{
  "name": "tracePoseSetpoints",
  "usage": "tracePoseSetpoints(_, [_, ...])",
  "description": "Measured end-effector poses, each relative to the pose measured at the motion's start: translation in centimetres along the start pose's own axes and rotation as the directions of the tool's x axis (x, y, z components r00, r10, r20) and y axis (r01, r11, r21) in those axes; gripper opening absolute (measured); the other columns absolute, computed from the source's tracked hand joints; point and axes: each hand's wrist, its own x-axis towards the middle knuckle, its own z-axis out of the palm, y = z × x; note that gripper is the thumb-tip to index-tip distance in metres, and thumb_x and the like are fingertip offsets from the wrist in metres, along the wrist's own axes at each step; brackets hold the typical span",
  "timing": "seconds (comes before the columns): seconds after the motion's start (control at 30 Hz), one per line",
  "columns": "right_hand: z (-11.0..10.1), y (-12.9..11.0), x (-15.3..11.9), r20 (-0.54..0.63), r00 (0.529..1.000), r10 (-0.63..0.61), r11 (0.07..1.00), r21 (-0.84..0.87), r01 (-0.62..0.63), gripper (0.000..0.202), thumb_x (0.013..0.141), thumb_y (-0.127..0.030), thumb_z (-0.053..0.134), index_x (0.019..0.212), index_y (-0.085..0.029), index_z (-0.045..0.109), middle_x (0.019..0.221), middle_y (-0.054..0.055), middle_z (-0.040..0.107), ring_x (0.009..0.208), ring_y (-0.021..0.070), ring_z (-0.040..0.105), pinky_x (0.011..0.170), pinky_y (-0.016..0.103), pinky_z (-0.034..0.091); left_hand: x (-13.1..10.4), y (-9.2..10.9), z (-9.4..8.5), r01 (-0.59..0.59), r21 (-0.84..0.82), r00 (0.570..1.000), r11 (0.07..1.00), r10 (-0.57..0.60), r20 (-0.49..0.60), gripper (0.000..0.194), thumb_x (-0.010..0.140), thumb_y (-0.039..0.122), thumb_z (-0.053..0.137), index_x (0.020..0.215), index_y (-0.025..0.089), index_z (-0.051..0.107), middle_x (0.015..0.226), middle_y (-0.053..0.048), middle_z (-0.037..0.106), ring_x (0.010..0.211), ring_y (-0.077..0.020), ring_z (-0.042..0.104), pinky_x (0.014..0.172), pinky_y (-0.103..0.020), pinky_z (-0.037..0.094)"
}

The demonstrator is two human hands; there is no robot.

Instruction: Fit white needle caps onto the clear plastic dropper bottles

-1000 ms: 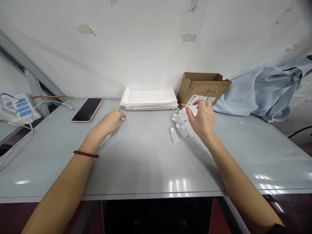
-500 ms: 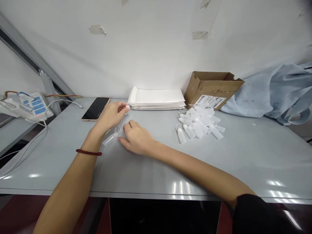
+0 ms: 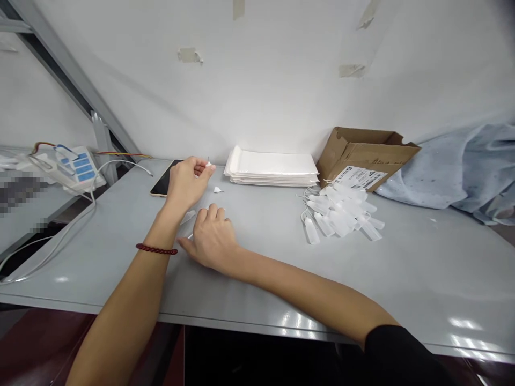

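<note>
Between its thumb and fingers my left hand [image 3: 190,179] pinches a small white needle tip [image 3: 208,164], the thin needle pointing up. A second white needle tip [image 3: 218,190] lies on the table just right of that hand. My right hand [image 3: 213,235] rests nearer the table's front, fingers curled down and thumb out to the left over a small clear bottle that it mostly covers. Whether the fingers grip it cannot be made out. Another clear bottle [image 3: 188,217] lies between the two hands. At the right is a pile of translucent bottles [image 3: 341,210] with looped caps.
Behind the hands are a dark phone [image 3: 161,184] and a stack of white padded envelopes [image 3: 273,163]. An open cardboard box [image 3: 362,155] and a pale blue cloth [image 3: 438,166] stand at the back right. A power strip [image 3: 82,169] with cables lies far left.
The view has shifted, so the table items sit further right. My right hand has moved left and nearer, over the small bottle. My left hand still pinches its needle tip; the loose one now shows clearly.
</note>
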Motion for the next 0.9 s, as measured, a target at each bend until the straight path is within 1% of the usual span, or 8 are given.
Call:
tracePoseSetpoints(0.17, [0.0, -0.2, 0.0, 0.067, 0.996, 0.053, 0.998, 0.013, -0.054, 0.066, 0.084, -0.067, 0.04, 0.104, -0.005, 0.051, 0.101, 0.021, 0.054, 0.094, 0.0315, 0.052, 0.066, 0.043, 0.054, -0.1, 0.1, 0.1, -0.001, 0.001, 1.0, 1.0, 0.001, 0.015, 0.025, 0.08, 0.038, 0.057, 0.086, 0.015, 0.063, 0.081, -0.007, 0.069, 0.077, -0.0207, 0.064, 0.076, -0.031, 0.049])
tracePoseSetpoints(0.33, [-0.3, 0.4, -0.4, 0.067, 0.997, 0.026, 0.999, 0.028, -0.027, 0.052, 0.084, -0.051, 0.053, 0.107, -0.005, 0.049, 0.102, 0.021, 0.054, 0.098, 0.0324, 0.053, 0.068, 0.042, 0.054, -0.1, 0.1, 0.2, 0.002, 0.002, 1.0, 1.0, -0.002, 0.003, 0.026, 0.079, 0.038, 0.058, 0.086, 0.014, 0.064, 0.08, -0.008, 0.069, 0.076, -0.0207, 0.064, 0.076, -0.03, 0.049])
tracePoseSetpoints(0.47, [-1.6, 1.9, -1.3, 0.079, 0.997, -0.008, 0.993, 0.117, -0.001, 0.049, 0.081, -0.045, 0.058, 0.106, -0.003, 0.052, 0.103, 0.02, 0.053, 0.099, 0.0324, 0.053, 0.076, 0.045, 0.053, -0.1, 0.0, 0.6, -0.001, -0.02, 1.0, 1.0, 0.001, -0.007, 0.024, 0.078, 0.036, 0.06, 0.084, 0.014, 0.065, 0.079, -0.007, 0.069, 0.075, -0.0207, 0.064, 0.074, -0.03, 0.048])
tracePoseSetpoints(0.57, [-2.7, 4.1, -2.3, 0.067, 0.997, -0.024, 0.976, 0.218, 0.009, 0.046, 0.079, -0.036, 0.063, 0.11, -0.005, 0.051, 0.109, 0.019, 0.049, 0.1, 0.0284, 0.054, 0.086, 0.045, 0.051, -0.3, 0.2, 1.0, 0.01, -0.135, 1.0, 0.991, -0.007, 0.018, 0.024, 0.076, 0.036, 0.062, 0.083, 0.014, 0.065, 0.078, -0.007, 0.069, 0.074, -0.0199, 0.063, 0.071, -0.03, 0.048])
tracePoseSetpoints(0.67, [-3.6, 7.1, -3.8, -0.035, 0.998, -0.057, 0.934, 0.351, 0.066, 0.058, 0.076, -0.026, 0.067, 0.125, -0.011, 0.041, 0.121, 0.016, 0.043, 0.105, 0.025, 0.053, 0.092, 0.043, 0.049, -1.0, 1.2, 1.2, 0.108, -0.364, 0.988, 0.925, -0.057, 0.147, 0.026, 0.073, 0.038, 0.066, 0.083, 0.013, 0.066, 0.075, -0.005, 0.067, 0.07, -0.0178, 0.061, 0.066, -0.028, 0.048])
tracePoseSetpoints(0.77, [-4.3, 10.2, -5.7, -0.132, 0.991, -0.031, 0.903, 0.421, 0.084, 0.063, 0.073, -0.018, 0.068, 0.127, -0.014, 0.038, 0.122, 0.015, 0.042, 0.106, 0.0242, 0.053, 0.089, 0.042, 0.052, -2.2, 2.9, 1.5, 0.246, -0.507, 0.943, 0.826, -0.082, 0.324, 0.028, 0.07, 0.04, 0.071, 0.077, 0.013, 0.067, 0.068, -0.003, 0.063, 0.067, -0.0154, 0.058, 0.066, -0.027, 0.046])
tracePoseSetpoints(0.83, [-4.9, 11.8, -7.0, -0.185, 0.983, -0.01, 0.894, 0.438, 0.091, 0.059, 0.073, -0.014, 0.067, 0.126, -0.018, 0.04, 0.121, 0.014, 0.042, 0.106, 0.0237, 0.053, 0.086, 0.042, 0.053, -3.2, 4.0, 1.8, 0.32, -0.593, 0.89, 0.739, -0.021, 0.455, 0.028, 0.07, 0.041, 0.072, 0.078, 0.014, 0.067, 0.074, -0.003, 0.064, 0.074, -0.0155, 0.058, 0.067, -0.026, 0.045])
tracePoseSetpoints(0.9, [-5.7, 12.9, -8.1, -0.23, 0.973, 0.024, 0.891, 0.447, 0.083, 0.055, 0.074, -0.013, 0.065, 0.124, -0.02, 0.043, 0.118, 0.013, 0.043, 0.105, 0.0234, 0.053, 0.083, 0.041, 0.054, -4.2, 4.9, 2.3, 0.376, -0.636, 0.826, 0.674, 0.067, 0.559, 0.026, 0.073, 0.04, 0.071, 0.08, 0.016, 0.068, 0.081, -0.003, 0.064, 0.081, -0.0157, 0.057, 0.07, -0.026, 0.044])
